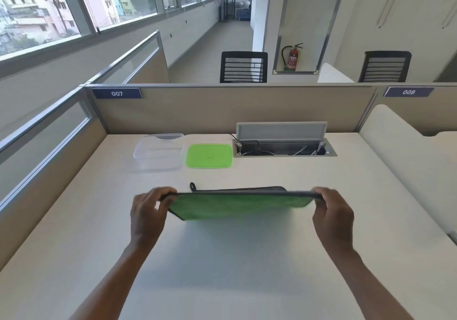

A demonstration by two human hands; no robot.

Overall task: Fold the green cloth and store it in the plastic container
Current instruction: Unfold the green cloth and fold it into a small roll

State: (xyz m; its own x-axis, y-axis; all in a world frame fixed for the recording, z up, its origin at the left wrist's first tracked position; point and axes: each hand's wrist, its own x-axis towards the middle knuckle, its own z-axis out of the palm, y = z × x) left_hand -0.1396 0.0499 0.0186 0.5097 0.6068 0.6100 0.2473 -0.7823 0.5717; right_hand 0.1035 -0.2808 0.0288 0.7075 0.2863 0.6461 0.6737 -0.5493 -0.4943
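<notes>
Green cloth (241, 207) (dark-edged) stretched above desk (222, 270), left hand (148, 212) and right hand (332, 212) fingers pinching its ends

Two hands are in view, the left hand (148, 212) and the right hand (332, 212). There is one green cloth (241, 204), with one small dark loop (193, 186) at its far edge. One clear plastic container (158, 152) and one green lid (209, 156) sit on the one table (321, 196). One open cable box (284, 146) is set into the table. Behind the partition stand two black chairs, one (243, 67) near the middle and one (384, 66) to the right. There is one red fire extinguisher (293, 56). Two number plates show on the partition: 007 (117, 93) and 008 (408, 92).
</notes>
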